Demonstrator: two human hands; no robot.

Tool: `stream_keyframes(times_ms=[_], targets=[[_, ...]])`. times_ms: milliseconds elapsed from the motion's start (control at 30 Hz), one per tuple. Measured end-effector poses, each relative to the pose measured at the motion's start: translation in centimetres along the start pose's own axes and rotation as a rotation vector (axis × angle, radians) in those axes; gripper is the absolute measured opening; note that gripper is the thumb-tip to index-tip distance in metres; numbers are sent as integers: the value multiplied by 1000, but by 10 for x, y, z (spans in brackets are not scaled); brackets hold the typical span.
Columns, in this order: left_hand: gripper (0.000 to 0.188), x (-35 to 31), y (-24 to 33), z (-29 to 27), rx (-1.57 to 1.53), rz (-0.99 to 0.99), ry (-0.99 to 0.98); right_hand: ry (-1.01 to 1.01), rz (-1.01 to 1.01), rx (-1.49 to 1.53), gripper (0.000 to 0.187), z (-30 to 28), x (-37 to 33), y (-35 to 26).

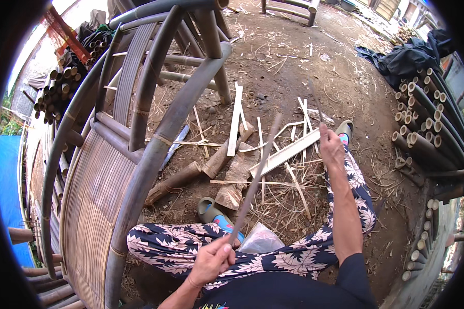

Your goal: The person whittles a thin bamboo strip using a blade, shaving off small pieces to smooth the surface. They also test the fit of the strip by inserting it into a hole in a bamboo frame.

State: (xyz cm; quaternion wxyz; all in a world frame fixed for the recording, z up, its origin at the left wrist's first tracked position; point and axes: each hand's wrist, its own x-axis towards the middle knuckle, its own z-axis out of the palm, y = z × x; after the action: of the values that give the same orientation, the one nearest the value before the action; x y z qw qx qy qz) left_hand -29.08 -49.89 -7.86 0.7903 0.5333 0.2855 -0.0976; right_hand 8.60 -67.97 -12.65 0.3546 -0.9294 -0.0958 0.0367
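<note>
My left hand [211, 262], low in the middle of the view, is closed round the lower end of a long, narrow bamboo strip [259, 172]. The strip slants up and away to the right, its dark outer side showing. Farther off on the right, my right hand [332, 148] grips a knife [316, 100] whose thin dark blade points away from me. The blade is apart from the strip. Just beyond my hands, a wide pale bamboo slat [288, 151] lies tilted near a rough wooden block [237, 172]. Another pale slat [235, 121] rests farther back.
A large bamboo chair [93, 190] stands close on my left. Short bamboo lengths [172, 183], shavings and thin splints litter the dirt. A clear plastic bag [261, 239] lies between my legs. Stacked bamboo poles [423, 116] and a dark cloth [404, 56] are at the right.
</note>
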Motion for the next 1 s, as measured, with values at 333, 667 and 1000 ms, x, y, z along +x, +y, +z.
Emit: stream_keyframes(times_ms=[333,667,1000], targets=[[27,102,37,12,323,425,301,-214,-525,-80,56,55,-139,-60],[26,25,12,20,535,481,220,-76,-57,-84,76,0,4,-27],[17,146,37,23,162,809,380,-639,336,1092,31,66,-133,-88]])
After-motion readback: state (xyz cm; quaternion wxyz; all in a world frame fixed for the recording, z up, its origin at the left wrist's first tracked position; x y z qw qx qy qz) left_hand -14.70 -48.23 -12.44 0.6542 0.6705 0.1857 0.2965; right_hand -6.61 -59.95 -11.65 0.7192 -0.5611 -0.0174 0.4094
